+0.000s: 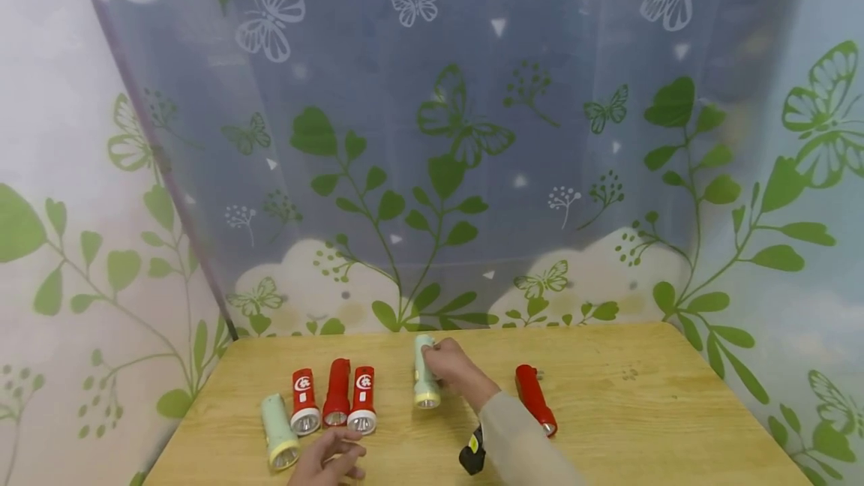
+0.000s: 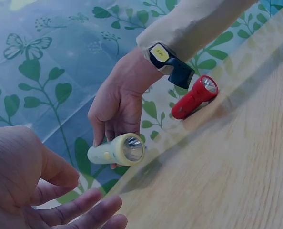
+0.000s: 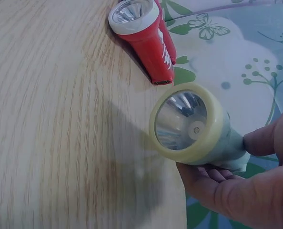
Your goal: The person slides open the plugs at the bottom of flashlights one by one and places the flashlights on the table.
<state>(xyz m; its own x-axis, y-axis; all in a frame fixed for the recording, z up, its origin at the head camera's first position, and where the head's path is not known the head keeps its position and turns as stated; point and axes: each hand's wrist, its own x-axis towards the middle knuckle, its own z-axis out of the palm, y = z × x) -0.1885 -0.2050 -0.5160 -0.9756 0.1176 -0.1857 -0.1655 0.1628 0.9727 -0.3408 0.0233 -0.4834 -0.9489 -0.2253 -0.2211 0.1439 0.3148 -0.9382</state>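
The right hand has its grip closed round a pale green flashlight with a pale yellow rim, the thumb on one side of the body and the fingers curled beneath it, as the right wrist view shows. This flashlight is near the far edge of the bench, between a row of four flashlights and a lone one, with its lens end facing the person and its shadow falling on the wood. The left hand is released: its grip holds nothing, the fingers spread and slightly bent, just beside the lens ends of the row. From left to right that row has another pale green flashlight, a white-rimmed red flashlight with a white emblem, a plain red flashlight, and a second white-rimmed red flashlight with the same emblem. All four lie with their lenses toward the person; the green one sits nearest the person. On the other side lies the lone red flashlight, partly hidden by the beige sleeve of the right arm. A black device with a yellow label sits at the right wrist. Behind the bench hangs a printed backdrop with butterflies and leafy stems.
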